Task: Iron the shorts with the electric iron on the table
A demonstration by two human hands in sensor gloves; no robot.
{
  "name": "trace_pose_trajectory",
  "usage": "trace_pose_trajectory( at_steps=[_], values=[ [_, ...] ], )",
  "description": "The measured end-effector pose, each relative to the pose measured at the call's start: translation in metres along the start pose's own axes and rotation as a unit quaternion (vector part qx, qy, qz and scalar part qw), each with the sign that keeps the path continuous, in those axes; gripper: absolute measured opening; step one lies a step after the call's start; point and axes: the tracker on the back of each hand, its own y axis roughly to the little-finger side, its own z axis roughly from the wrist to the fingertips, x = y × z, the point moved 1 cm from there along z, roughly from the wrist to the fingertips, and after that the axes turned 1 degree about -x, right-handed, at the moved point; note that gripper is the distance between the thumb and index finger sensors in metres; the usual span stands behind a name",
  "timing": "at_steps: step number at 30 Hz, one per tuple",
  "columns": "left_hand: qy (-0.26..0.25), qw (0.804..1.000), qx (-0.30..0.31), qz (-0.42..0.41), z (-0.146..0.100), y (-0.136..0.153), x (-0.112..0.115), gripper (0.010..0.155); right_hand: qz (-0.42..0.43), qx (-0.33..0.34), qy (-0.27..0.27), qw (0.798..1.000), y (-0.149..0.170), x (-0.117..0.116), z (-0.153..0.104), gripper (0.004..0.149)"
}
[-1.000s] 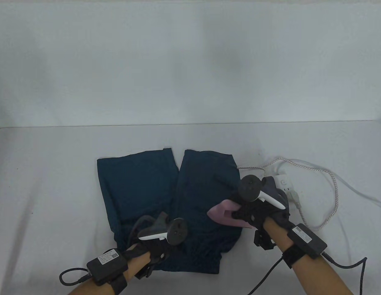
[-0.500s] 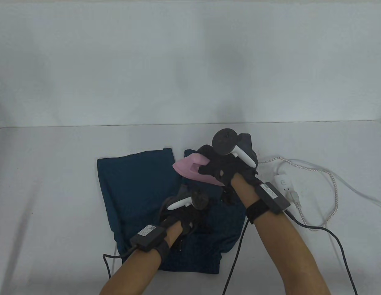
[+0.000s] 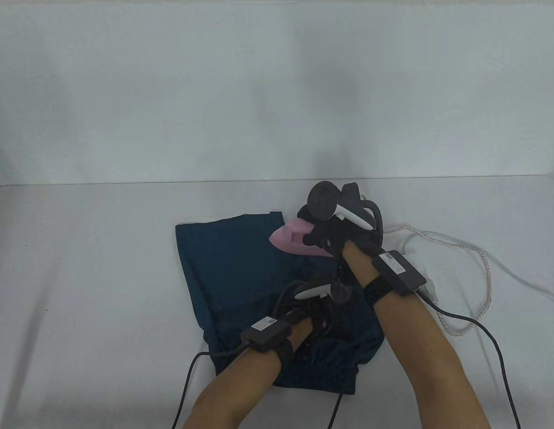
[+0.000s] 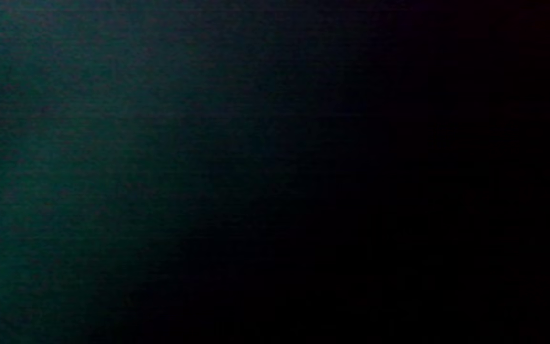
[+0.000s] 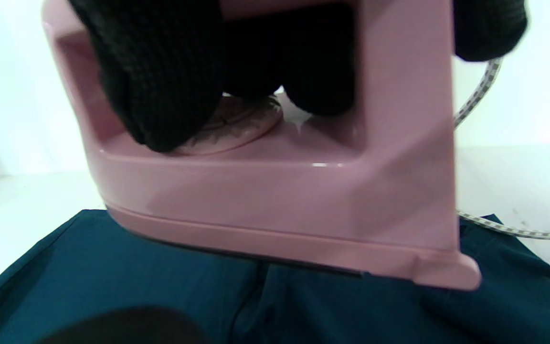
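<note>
Pressing is under way: the right hand (image 3: 335,234) grips the pink iron (image 3: 292,236) by its handle, fingers (image 5: 160,86) clamped through it, soleplate on the far hem of the teal shorts (image 3: 232,268) at centre frame, while the left hand (image 3: 310,313) rests on the cloth below, its fingers hidden. Next, I judge, comes a slow pull toward the bottom edge. Since half a second ago the shorts have slid right, the iron barely.

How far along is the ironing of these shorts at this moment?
Done: the teal shorts lie spread on the table. In hand: the right hand grips the pink electric iron over the far leg ends, while the left hand presses the fabric nearer the waistband. Left: how much of the fabric is already pressed cannot be told.
</note>
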Motion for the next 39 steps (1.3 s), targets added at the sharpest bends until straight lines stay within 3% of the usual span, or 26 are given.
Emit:
trace_pose_trajectory(
  at_steps=[3, 7, 12, 17, 23, 25, 33, 39],
  values=[
    [-0.034, 0.999, 0.012, 0.026, -0.021, -0.002, -0.007, 0.090, -0.005, -0.003, 0.008, 1.000, 0.006, 0.008, -0.001, 0.058],
    [-0.035, 0.998, 0.002, 0.054, -0.063, 0.017, -0.013, 0.087, -0.023, 0.000, 0.023, 0.999, 0.005, 0.013, -0.001, 0.058],
    [-0.063, 0.994, -0.038, 0.077, -0.135, 0.072, -0.005, 0.083, -0.029, 0.005, 0.029, 0.999, -0.009, 0.007, 0.009, 0.058],
    [-0.044, 0.991, -0.082, 0.091, -0.180, 0.117, 0.017, 0.079, -0.031, 0.016, 0.023, 0.999, -0.037, -0.012, 0.029, 0.058],
    [0.009, 0.993, -0.086, 0.077, -0.187, 0.149, 0.053, 0.075, -0.004, 0.036, 0.005, 0.999, -0.082, -0.043, 0.057, 0.059],
    [-0.016, 0.997, -0.072, 0.039, -0.188, 0.156, 0.054, 0.075, -0.006, 0.042, -0.006, 0.999, -0.101, -0.053, 0.070, 0.059],
    [-0.007, 0.998, -0.065, 0.016, -0.189, 0.166, 0.058, 0.076, -0.040, 0.076, -0.019, 0.996, -0.168, -0.086, 0.110, 0.059],
    [-0.008, 0.998, -0.065, 0.014, -0.189, 0.166, 0.058, 0.076, -0.034, 0.080, -0.022, 0.996, -0.188, -0.115, 0.123, 0.059]
  ],
)
